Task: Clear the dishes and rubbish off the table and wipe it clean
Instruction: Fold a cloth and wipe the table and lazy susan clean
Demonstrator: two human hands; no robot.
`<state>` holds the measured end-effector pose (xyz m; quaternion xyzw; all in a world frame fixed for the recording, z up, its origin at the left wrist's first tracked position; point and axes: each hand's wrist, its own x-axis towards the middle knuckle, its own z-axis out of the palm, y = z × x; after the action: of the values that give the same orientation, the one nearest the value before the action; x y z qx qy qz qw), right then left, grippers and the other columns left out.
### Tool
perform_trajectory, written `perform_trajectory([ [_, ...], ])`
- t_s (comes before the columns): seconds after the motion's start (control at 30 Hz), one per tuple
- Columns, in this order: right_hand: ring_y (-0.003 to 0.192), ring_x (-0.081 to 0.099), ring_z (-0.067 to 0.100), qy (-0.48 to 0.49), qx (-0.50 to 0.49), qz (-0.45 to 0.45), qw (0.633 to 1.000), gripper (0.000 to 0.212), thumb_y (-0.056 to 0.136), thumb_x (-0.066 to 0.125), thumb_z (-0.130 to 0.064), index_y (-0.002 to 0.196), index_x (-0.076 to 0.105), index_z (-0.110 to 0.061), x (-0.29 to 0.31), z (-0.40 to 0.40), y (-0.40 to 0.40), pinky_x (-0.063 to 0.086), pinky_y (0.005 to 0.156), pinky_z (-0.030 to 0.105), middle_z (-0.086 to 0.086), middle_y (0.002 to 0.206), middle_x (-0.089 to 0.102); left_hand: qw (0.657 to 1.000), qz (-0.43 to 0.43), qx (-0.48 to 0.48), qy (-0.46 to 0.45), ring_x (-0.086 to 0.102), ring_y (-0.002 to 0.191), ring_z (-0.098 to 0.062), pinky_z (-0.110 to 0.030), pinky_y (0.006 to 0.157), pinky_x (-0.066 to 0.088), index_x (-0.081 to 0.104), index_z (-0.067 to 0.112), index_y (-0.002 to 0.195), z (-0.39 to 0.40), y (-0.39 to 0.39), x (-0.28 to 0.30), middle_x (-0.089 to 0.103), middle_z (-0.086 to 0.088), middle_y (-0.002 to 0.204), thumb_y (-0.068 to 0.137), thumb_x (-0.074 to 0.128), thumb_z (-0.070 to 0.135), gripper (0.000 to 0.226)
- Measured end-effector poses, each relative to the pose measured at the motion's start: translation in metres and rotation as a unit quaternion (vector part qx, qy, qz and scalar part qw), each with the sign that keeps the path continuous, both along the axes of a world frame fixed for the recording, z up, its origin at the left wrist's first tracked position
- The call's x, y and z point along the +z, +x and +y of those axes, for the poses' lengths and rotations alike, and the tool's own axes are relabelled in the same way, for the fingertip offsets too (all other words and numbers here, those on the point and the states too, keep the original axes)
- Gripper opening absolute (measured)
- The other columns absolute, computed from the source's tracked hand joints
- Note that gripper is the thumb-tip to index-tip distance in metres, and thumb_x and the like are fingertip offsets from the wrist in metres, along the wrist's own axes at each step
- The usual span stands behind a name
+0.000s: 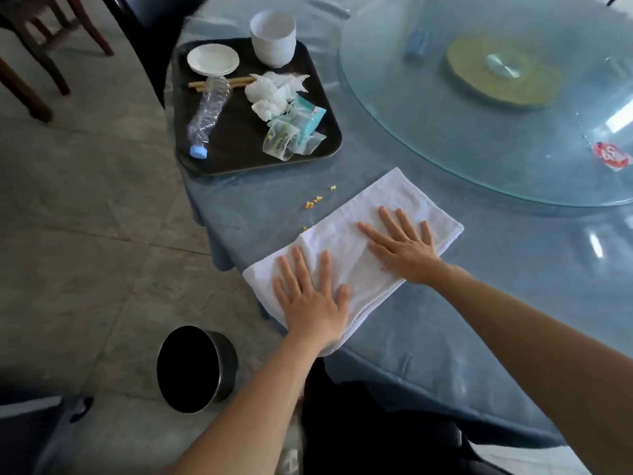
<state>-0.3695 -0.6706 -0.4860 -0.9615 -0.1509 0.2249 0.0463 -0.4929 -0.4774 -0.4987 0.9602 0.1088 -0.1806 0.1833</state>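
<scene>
A folded white cloth (373, 207) lies on the blue tablecloth (479, 303) near the table's edge. My left hand (310, 299) presses flat on its near end, fingers spread. My right hand (402, 240) lies flat on its far half. A few yellow crumbs (317, 200) sit just left of the cloth. A dark tray (236, 149) further back holds a white plate (213, 58), a white cup (273, 37), chopsticks (197, 84), a crushed plastic bottle (209, 109), crumpled tissues (274, 92) and wrappers (294, 132).
A glass turntable (496, 132) fills the table's middle, with a red wrapper (613, 156) on it. A black bin (195, 368) stands on the tiled floor below the table edge. Wooden chair legs (41, 80) stand at the far left.
</scene>
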Motion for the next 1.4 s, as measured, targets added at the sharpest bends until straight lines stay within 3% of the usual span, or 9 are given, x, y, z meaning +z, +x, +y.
perform_trajectory([
  [0.23,0.155,-0.025,0.016,-0.001,0.001,-0.019,1.0,0.047,0.1,0.002,-0.068,0.143,-0.015,-0.075,0.001,0.002,-0.003,-0.012,0.123,0.058,-0.02,0.167,-0.026,0.999,0.017,-0.031,-0.004,-0.044,0.139,-0.042,-0.048,0.095,-0.042,-0.033,0.033,0.15,0.004,0.001,0.003,-0.048,-0.016,0.152,0.075,-0.015,0.071,0.086],
  [0.53,0.156,-0.022,0.018,0.006,0.011,-0.026,1.0,0.055,0.089,-0.013,-0.076,0.144,-0.019,-0.072,0.006,0.001,-0.005,-0.011,0.124,0.057,-0.017,0.168,-0.023,0.995,0.054,-0.081,0.024,-0.04,0.14,-0.046,-0.058,0.108,-0.027,-0.03,0.03,0.152,0.01,0.002,0.015,-0.046,-0.024,0.151,0.088,0.0,0.068,0.081],
  [0.6,0.158,-0.016,0.018,0.013,-0.014,-0.035,0.999,0.055,0.093,-0.007,-0.075,0.148,-0.01,-0.07,0.008,0.005,-0.011,-0.009,0.126,0.053,-0.017,0.17,-0.017,0.99,0.062,-0.115,0.046,-0.022,0.147,-0.048,-0.061,0.116,-0.005,-0.015,0.028,0.158,0.017,0.005,0.028,-0.03,-0.028,0.159,0.097,0.021,0.061,0.078],
  [0.7,0.159,-0.004,0.021,0.058,-0.14,-0.051,0.987,0.049,0.104,0.02,-0.063,0.153,0.015,-0.063,0.008,0.02,-0.038,-0.003,0.127,0.049,-0.013,0.172,-0.002,0.993,-0.002,-0.119,0.017,0.035,0.136,-0.045,-0.055,0.104,0.032,0.051,0.024,0.142,0.038,0.015,0.058,0.033,-0.026,0.153,0.09,0.044,0.044,0.056],
  [0.8,0.158,0.01,0.025,0.183,-0.37,-0.08,0.907,0.049,0.102,0.058,-0.037,0.149,0.046,-0.047,0.014,0.036,-0.074,0.013,0.125,0.047,-0.003,0.172,0.014,0.987,-0.065,-0.124,-0.078,0.055,0.111,-0.036,-0.044,0.091,0.046,0.073,0.014,0.107,0.057,0.042,0.075,0.059,-0.011,0.122,0.089,0.051,0.029,0.032],
  [1.0,0.097,0.069,0.011,0.414,-0.615,-0.066,0.668,0.072,0.087,0.079,-0.016,0.15,0.044,-0.023,0.039,0.058,-0.103,0.059,0.088,0.032,0.002,0.136,0.048,0.978,-0.057,-0.141,-0.146,0.05,0.124,-0.034,-0.033,0.098,0.035,0.061,0.003,0.124,0.048,0.124,0.097,0.056,-0.019,0.128,0.091,0.061,0.012,0.034],
  [1.13,0.089,0.067,0.009,0.415,-0.659,-0.041,0.626,0.076,0.084,0.081,-0.008,0.147,0.04,-0.02,0.052,0.06,-0.086,0.053,0.066,0.023,0.006,0.122,0.061,0.978,0.054,-0.145,-0.137,0.047,0.129,-0.035,-0.035,0.102,0.037,0.049,0.005,0.137,0.042,0.167,0.093,0.053,-0.02,0.136,0.094,0.059,0.018,0.046],
  [1.3,0.1,0.073,0.025,0.411,-0.707,0.03,0.574,0.092,0.076,0.082,-0.013,0.147,0.032,-0.045,0.054,0.054,-0.073,0.056,0.097,0.048,0.006,0.099,0.077,0.97,0.127,-0.139,-0.151,0.055,0.116,-0.035,-0.035,0.089,0.045,0.05,0.006,0.124,0.032,0.194,0.076,0.063,-0.015,0.118,0.088,0.062,0.02,0.04],
  [1.4,0.096,0.074,0.025,0.416,-0.698,0.027,0.582,0.09,0.077,0.073,-0.014,0.142,0.031,-0.059,0.056,0.057,-0.073,0.057,0.095,0.048,0.009,0.091,0.079,0.969,0.147,-0.147,-0.133,0.054,0.115,-0.035,-0.036,0.087,0.045,0.05,0.002,0.121,0.028,0.207,0.074,0.059,-0.015,0.12,0.087,0.064,0.018,0.041],
])
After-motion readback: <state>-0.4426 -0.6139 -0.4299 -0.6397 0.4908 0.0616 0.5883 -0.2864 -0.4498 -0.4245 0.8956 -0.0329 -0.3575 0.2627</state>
